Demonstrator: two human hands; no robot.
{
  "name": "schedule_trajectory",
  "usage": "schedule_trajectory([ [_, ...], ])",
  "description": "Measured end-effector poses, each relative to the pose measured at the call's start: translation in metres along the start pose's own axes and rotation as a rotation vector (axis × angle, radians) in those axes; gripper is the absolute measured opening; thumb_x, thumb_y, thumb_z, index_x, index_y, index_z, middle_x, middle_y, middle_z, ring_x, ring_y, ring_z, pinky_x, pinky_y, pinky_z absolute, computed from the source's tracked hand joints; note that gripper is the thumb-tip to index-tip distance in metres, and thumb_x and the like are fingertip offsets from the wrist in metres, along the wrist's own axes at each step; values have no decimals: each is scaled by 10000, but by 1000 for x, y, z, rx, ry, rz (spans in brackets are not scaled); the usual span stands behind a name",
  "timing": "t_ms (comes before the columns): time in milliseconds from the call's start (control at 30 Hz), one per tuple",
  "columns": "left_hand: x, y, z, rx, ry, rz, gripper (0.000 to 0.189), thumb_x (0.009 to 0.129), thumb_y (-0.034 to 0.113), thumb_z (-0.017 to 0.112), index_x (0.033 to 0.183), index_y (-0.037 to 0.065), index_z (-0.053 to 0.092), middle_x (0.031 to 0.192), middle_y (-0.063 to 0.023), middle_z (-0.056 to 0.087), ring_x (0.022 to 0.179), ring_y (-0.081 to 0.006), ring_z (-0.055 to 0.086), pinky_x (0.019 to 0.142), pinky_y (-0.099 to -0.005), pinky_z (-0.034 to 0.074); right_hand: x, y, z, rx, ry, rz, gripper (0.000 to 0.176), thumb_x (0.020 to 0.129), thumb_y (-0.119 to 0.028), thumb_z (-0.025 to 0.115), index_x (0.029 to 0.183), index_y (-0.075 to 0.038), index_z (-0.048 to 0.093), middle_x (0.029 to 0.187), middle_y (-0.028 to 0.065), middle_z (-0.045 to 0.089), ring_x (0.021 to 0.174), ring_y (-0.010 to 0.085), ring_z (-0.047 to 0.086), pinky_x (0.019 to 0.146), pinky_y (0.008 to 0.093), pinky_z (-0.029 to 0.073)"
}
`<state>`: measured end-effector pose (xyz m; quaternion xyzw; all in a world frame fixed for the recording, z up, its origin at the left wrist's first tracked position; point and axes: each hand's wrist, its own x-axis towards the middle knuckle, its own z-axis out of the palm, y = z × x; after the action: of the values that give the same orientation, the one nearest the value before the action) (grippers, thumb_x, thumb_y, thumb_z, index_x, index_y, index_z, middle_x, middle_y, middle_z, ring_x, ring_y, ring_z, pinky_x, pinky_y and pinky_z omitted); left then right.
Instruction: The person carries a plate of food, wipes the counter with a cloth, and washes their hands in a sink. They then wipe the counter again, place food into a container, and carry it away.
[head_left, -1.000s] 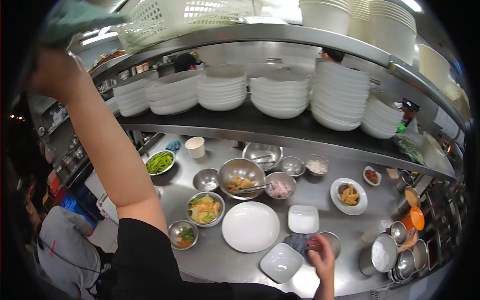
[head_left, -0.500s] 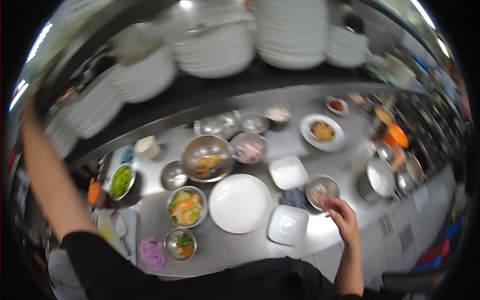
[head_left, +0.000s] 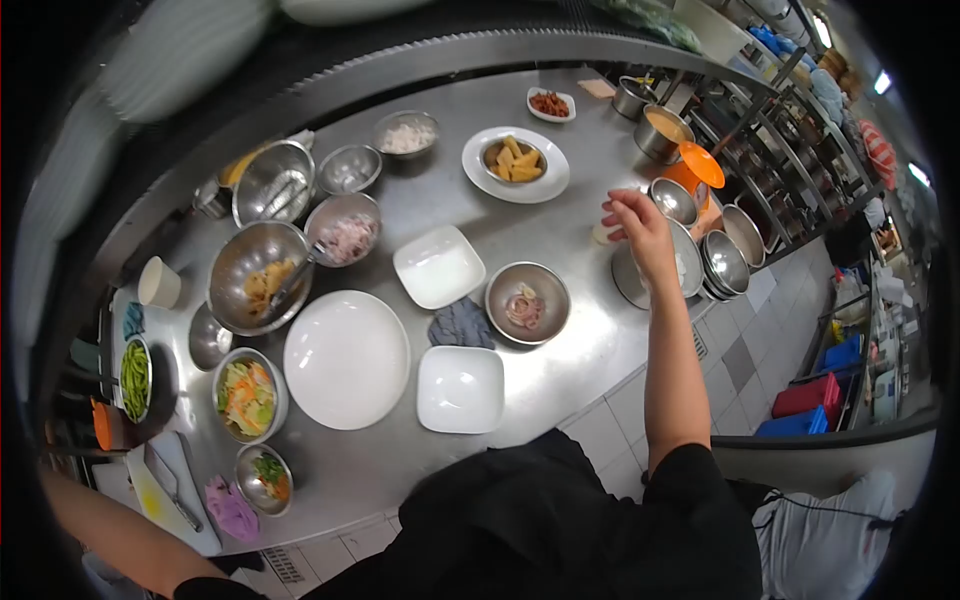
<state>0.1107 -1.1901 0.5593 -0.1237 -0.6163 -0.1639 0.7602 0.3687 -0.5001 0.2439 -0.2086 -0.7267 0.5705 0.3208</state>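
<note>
My right hand (head_left: 638,230) is over the right part of the steel counter, its fingers loosely bent and apart, with nothing visible in them. A small pale container (head_left: 605,232) stands just beside its fingertips. Below it is a steel pot (head_left: 630,278), partly covered by my wrist. Left of the hand, a steel bowl holds sliced pink pieces (head_left: 523,308). Two square white dishes (head_left: 438,266) (head_left: 461,390) and a large round white plate (head_left: 347,360) lie farther left. My left forearm shows at the lower left edge; that hand is out of the picture.
Steel bowls of mixed vegetables (head_left: 247,398) and pale meat (head_left: 345,238) stand at left. A knife lies on a cutting board (head_left: 170,490). Yellow pieces sit in a bowl on a round plate (head_left: 555,185) at the back. An orange-topped container (head_left: 700,165) and stacked bowls (head_left: 725,262) stand right.
The view has swung to the right and down. My right hand has moved from the bowl of pink slices to the small pale container. My left arm, raised toward the shelf before, is now low.
</note>
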Motion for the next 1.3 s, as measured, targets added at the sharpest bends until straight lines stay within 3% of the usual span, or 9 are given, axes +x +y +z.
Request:
schedule_trajectory([
  [100, -143, -41, -44, -495, -576, -347, 455, 860, 280, 573, 1222, 8, 530, 1206, -159, 580, 1064, -258, 583, 959, -400, 422, 26, 45, -26, -366, -172, 336, 296, 896, -242, 566, 1074, -7, 587, 860, 95, 644, 776, 142, 619, 610, 274, 497],
  [167, -186, 204, -38, -582, -717, -416, 321, 921, 165, 471, 1182, -7, 546, 1148, -120, 586, 954, -195, 594, 869, -312, 471, 18, 81, -19, -720, -432, 446, 446, 870, -389, 577, 1096, -5, 577, 849, 171, 650, 813, 234, 644, 664, 347, 512],
  [233, -255, 312, -27, -848, -926, -682, 306, 909, 137, 485, 1180, 6, 544, 1110, -105, 590, 911, -166, 594, 775, -278, 473, -13, 144, 2, -889, -456, 267, 579, 861, -541, 486, 1095, -16, 552, 917, 236, 645, 916, 396, 612, 835, 461, 457],
  [400, -401, 524, 37, -1214, -1651, -1505, 368, 941, 222, 497, 1235, 6, 446, 1078, -145, 571, 854, -215, 634, 700, -316, 547, -43, 171, 1, -376, -469, 407, 260, 820, -221, 534, 900, 25, 509, 767, 279, 613, 751, 434, 611, 706, 476, 489],
  [667, -562, 677, 131, -1095, -1707, -2220, 446, 993, 291, 318, 1215, -92, 372, 1132, -250, 543, 997, -371, 599, 824, -453, 533, -22, 62, -174, -392, -327, 266, 206, 808, -158, 582, 759, 7, 469, 618, 214, 530, 542, 325, 525, 527, 416, 424],
  [967, -595, 730, 209, -1315, -1216, -2144, 579, 993, 384, 283, 1271, -123, 305, 1251, -298, 449, 1107, -378, 547, 857, -471, 516, -13, 84, -295, -184, 228, 433, 122, 820, -119, 573, 770, -15, 537, 638, -21, 483, 593, 67, 410, 522, 260, 357],
  [1033, -592, 757, 232, -1366, -1251, -2205, 644, 982, 433, 314, 1309, -118, 254, 1294, -310, 400, 1127, -400, 527, 868, -485, 508, -17, 88, -302, -176, 339, 453, 113, 824, -100, 563, 749, -25, 523, 662, -39, 485, 620, 58, 416, 549, 236, 353],
  [1100, -584, 799, 258, -1371, -1754, -2251, 701, 974, 469, 324, 1342, -115, 197, 1312, -318, 378, 1144, -427, 504, 889, -500, 494, -17, 91, -306, -161, 391, 454, 119, 819, -97, 562, 740, -27, 508, 664, -40, 477, 638, 54, 413, 564, 231, 350],
  [1300, -597, 905, 352, -1346, -1702, -2002, 745, 944, 476, 413, 1404, -22, 104, 1362, -344, 282, 1147, -453, 489, 920, -518, 470, -17, 95, -311, -259, 467, 535, 138, 818, -104, 566, 725, -30, 495, 666, -39, 472, 632, 54, 402, 558, 234, 341],
])
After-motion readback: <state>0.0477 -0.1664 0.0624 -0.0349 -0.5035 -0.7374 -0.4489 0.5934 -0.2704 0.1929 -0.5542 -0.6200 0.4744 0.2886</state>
